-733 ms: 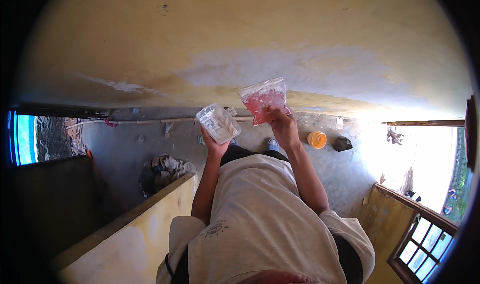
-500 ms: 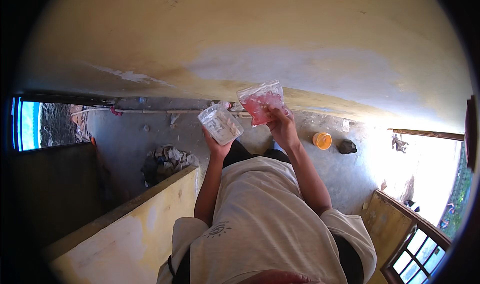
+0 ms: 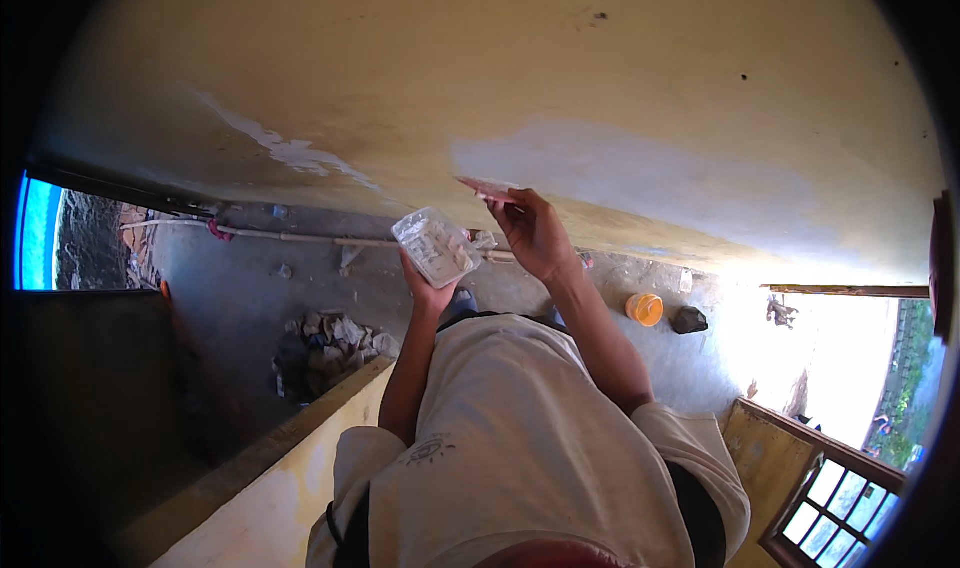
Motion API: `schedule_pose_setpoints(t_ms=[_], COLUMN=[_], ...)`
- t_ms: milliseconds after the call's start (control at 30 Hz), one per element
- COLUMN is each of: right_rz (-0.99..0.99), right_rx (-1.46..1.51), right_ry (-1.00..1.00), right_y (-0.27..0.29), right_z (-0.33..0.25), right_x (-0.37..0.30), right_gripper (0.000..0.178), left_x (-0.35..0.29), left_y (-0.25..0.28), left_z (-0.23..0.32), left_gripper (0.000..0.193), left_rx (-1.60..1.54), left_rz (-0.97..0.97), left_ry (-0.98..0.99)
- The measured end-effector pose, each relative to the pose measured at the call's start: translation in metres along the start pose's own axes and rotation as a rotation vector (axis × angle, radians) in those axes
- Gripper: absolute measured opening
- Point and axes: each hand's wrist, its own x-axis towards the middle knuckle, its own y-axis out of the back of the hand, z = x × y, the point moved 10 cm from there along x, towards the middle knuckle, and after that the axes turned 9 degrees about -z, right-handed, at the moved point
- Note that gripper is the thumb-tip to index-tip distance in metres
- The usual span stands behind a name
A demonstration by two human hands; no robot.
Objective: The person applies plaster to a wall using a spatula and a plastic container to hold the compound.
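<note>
My left hand (image 3: 428, 290) holds a clear plastic tub (image 3: 437, 248) from below and along its near side. White, paste-like residue coats the inside of the tub. In front of the yellowish wall (image 3: 620, 183), my right hand (image 3: 540, 233) pinches a flat red putty scraper (image 3: 488, 187). The scraper is turned nearly edge-on, with pale smears on it, and points left toward the wall. Whether its tip touches the wall I cannot tell. A whitish-grey patch (image 3: 640, 168) spreads over the wall to the right of the scraper.
An orange bucket (image 3: 645, 309) and a black bag (image 3: 690, 319) stand on the floor at the right. Along the wall's foot lies a long pole (image 3: 300, 236). Crumpled scraps (image 3: 335, 348) are heaped beside a low wall (image 3: 270, 468) at the left.
My right hand has turned the scraper from showing its broad face to nearly edge-on and moved it slightly left. The view has shifted a little; the tub stays in my left hand.
</note>
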Motion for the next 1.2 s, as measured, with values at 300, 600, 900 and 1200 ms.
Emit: schedule_pose_setpoints(t_ms=[300,600,900,1200], right_rz=[-0.065,-0.151,0.021,0.256], right_rx=[0.177,-0.065,-0.31,-0.34], right_ry=[0.233,0.603,0.535,0.436], right_y=[-0.067,-0.126,-0.038,0.063], right_z=[-0.056,-0.068,-0.007,0.018], right_x=[0.066,-0.031,-0.015,0.0], right_gripper=[0.028,0.024,0.018,0.017], left_x=[0.022,0.026,0.035,0.043], left_y=[0.038,0.061,0.062,0.044], left_z=[0.08,0.082,0.084,0.051], left_gripper=[0.076,0.08,0.075,0.082], left_rx=[0.005,-0.025,-0.009,-0.003], left_rz=[0.084,0.086,0.06,-0.013], left_ry=[0.076,0.165,0.22,0.284])
